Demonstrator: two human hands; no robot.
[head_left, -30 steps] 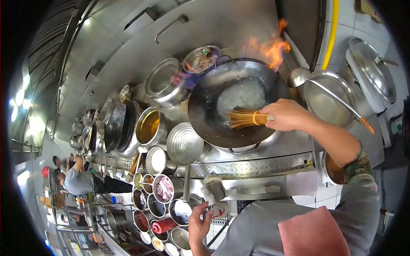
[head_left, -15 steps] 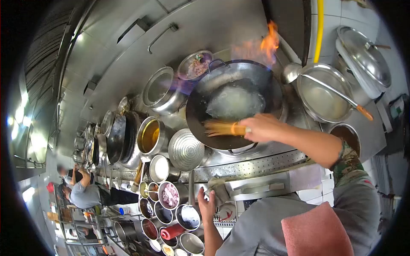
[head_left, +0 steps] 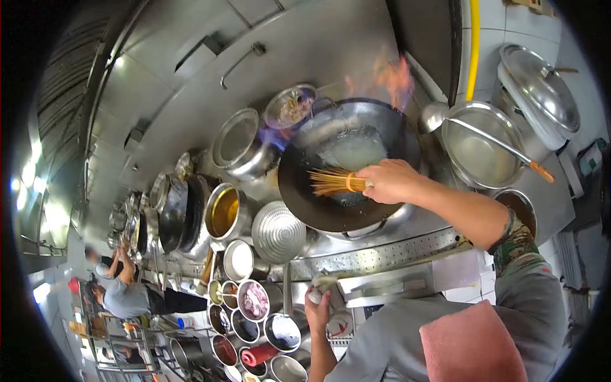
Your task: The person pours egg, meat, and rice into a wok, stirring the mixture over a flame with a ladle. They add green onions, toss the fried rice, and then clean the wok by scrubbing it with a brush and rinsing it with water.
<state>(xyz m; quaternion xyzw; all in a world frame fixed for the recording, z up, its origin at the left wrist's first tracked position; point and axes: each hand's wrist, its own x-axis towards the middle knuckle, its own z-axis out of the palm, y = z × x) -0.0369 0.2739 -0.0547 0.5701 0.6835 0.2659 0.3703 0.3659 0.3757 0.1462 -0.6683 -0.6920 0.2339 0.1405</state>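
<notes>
My right hand [head_left: 389,182] is closed round the end of a bamboo brush [head_left: 335,181], whose bristles are over the inside of a large black wok [head_left: 299,202]. Cloudy liquid [head_left: 356,149] lies in the wok beside the bristles. Flames [head_left: 393,83] rise behind the wok's far rim. Low in the view, my left hand [head_left: 317,307] has its fingers closed on a greyish cloth [head_left: 324,281], near the front edge of the stove.
Left of the wok are a perforated strainer [head_left: 279,233], an oil pot [head_left: 224,211] and a bowl of food [head_left: 291,107]. A ladle [head_left: 490,137] rests across a basin [head_left: 471,167] at right. Two people [head_left: 126,293] stand far left.
The brush and my right hand have moved up, further into the wok. My left hand has moved slightly right and closed on the cloth. Behind the wok, the flames have changed shape.
</notes>
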